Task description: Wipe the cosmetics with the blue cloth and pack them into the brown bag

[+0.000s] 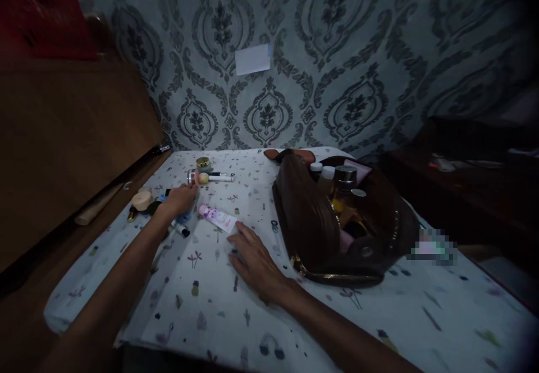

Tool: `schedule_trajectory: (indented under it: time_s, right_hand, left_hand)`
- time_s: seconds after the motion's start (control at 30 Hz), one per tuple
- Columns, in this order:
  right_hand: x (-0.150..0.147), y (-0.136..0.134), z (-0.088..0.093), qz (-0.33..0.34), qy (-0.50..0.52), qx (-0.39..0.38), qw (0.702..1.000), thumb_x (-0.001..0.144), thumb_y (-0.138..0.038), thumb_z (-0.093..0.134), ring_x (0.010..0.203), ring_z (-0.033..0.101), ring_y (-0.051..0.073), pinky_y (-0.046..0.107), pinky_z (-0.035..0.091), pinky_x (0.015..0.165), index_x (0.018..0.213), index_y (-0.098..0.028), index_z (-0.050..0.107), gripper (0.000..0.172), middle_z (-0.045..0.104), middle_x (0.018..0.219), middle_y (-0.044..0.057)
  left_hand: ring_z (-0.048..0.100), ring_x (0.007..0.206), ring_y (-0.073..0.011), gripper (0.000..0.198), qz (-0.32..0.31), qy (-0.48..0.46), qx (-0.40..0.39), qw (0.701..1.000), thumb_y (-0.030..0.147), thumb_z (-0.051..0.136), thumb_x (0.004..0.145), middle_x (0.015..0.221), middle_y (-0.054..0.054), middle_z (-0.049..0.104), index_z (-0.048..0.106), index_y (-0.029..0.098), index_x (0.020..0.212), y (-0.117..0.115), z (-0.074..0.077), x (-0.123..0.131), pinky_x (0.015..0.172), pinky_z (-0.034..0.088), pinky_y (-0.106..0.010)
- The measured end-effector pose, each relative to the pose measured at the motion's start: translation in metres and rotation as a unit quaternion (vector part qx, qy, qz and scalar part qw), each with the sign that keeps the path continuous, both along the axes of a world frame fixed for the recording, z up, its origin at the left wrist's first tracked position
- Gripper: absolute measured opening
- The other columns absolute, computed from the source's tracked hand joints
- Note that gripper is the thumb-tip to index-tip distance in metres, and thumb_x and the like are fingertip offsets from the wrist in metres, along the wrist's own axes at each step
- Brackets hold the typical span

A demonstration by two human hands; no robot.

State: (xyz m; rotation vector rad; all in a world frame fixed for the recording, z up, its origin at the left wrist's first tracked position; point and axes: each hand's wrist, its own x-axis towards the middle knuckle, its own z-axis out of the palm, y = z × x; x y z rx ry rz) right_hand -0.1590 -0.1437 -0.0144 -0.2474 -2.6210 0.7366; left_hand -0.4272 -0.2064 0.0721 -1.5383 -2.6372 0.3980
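My left hand [182, 199] reaches over the left side of the patterned cloth, its fingers drawn together at a small pink jar [193, 177]; the grip is partly hidden behind the hand. Just right of that jar lie makeup brushes [217, 177], one with a white handle and one dark. My right hand [255, 260] rests palm down with its fingers apart. Its fingertips are beside the end of a pink and white tube [218, 218], which lies flat. Under and around my left wrist are a black-capped tube [181, 228] and a round beige item [142, 200].
An unzipped brown bag [307, 210] holding several bottles stands to the right. Behind the brushes sits a gold-lidded jar [202, 163]. An orange-brown and black item [303, 155] lies behind the bag. A wooden panel [76, 154] borders the left side; the patterned wall [265, 114] closes the back.
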Motion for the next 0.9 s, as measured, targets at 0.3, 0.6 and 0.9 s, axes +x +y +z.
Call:
schedule_trajectory:
  time_s: [0.3, 0.6, 0.9]
  right_hand:
    - [-0.003, -0.008, 0.020, 0.029, -0.078, 0.036, 0.996, 0.095, -0.023, 0.052, 0.147, 0.031, 0.031, 0.054, 0.022, 0.119, 0.129, -0.017, 0.057, 0.035, 0.045, 0.151, 0.017]
    - [-0.003, -0.004, 0.016, 0.000, 0.049, -0.033, 0.998, 0.089, -0.015, 0.051, 0.104, 0.063, 0.023, 0.040, 0.044, 0.098, 0.097, -0.020, 0.065, 0.017, 0.071, 0.104, 0.009]
    - [0.009, 0.005, 0.031, -0.087, 0.134, -0.191, 0.968, 0.090, -0.025, 0.047, 0.066, 0.056, 0.014, 0.025, 0.043, 0.065, 0.072, -0.019, 0.058, 0.022, 0.060, 0.066, 0.000]
  left_hand:
    - [0.065, 0.106, -0.0299, 0.029, -0.056, -0.011, 0.006, 0.998, 0.013, 0.039, 0.091, 0.113, -0.018, 0.068, 0.060, 0.013, 0.111, 0.021, 0.011, 0.021, 0.088, 0.050, -0.042]
    - [0.060, 0.113, -0.0245, 0.020, -0.240, -0.098, 0.012, 0.966, 0.019, 0.051, 0.089, 0.112, -0.009, 0.069, 0.063, 0.021, 0.105, 0.049, 0.014, 0.101, 0.094, 0.048, -0.035]
    - [0.045, 0.132, -0.0254, 0.036, -0.195, -0.046, 0.112, 0.973, 0.019, 0.037, 0.098, 0.140, -0.014, 0.052, 0.045, 0.019, 0.134, -0.012, -0.037, 0.109, 0.093, 0.051, -0.038]
